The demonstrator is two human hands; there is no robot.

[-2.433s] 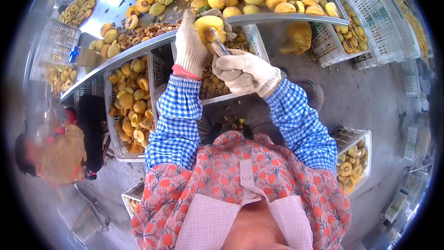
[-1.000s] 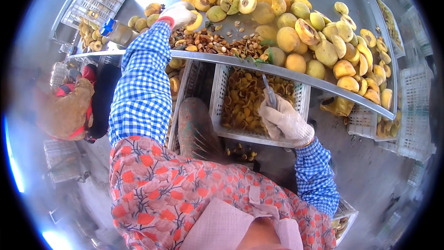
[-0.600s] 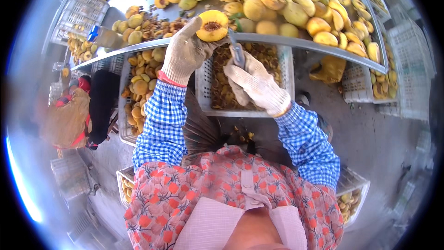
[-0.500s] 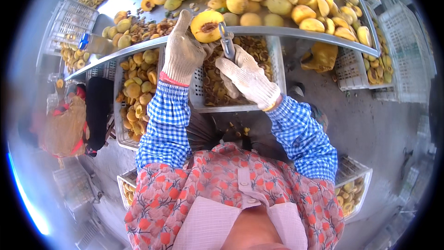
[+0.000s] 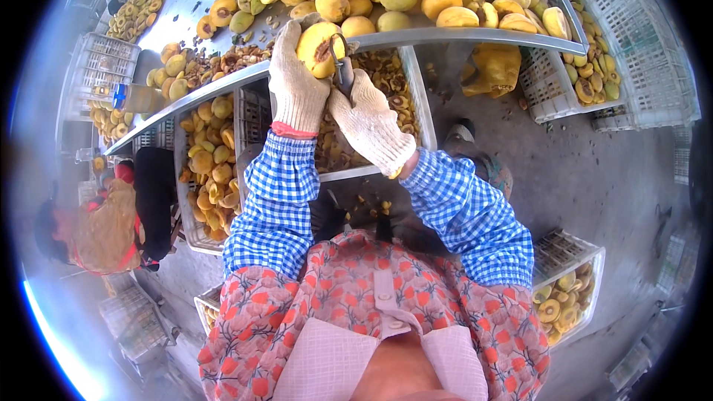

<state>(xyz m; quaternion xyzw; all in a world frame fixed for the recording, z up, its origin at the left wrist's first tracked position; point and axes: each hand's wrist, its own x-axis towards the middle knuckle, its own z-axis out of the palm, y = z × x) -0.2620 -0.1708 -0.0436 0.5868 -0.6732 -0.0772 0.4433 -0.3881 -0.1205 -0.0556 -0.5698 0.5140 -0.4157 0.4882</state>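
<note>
- Workpiece: one yellow, rounded half of a stone fruit with a reddish-brown centre [image 5: 313, 52], located in front of the grey metal rim of the work table [image 5: 460, 34], above the white perforated plastic crate [image 5: 421, 96].
- Left hand, in a cream knitted glove [image 5: 294, 89]: fingers curled part-way around the fruit half, cupping it from the left and behind. The far fingertips are hidden; their exact placement cannot be told.
- Right hand, in a cream knitted glove [image 5: 371, 117]: fingers closed around the slim grey metal tool with a looped tip [image 5: 344, 74]. The tip lies over the right side of the fruit half; its depth, if any, cannot be told.
- Weight: expected to be light; one cupped hand should suffice.
- Stiffness: flesh probably firm but yielding. Hard squeezing may bruise it or split the edge.
- Surface: the cut face is likely wet and slippery; the skin, against knitted fabric, should grip better.
- Hold point: support the rounded skin side with palm and fingers, thumb at the outer edge, clear of the looped tip.
- Tool: presumably rigid; grip it low on the handle, below the loop.
</note>
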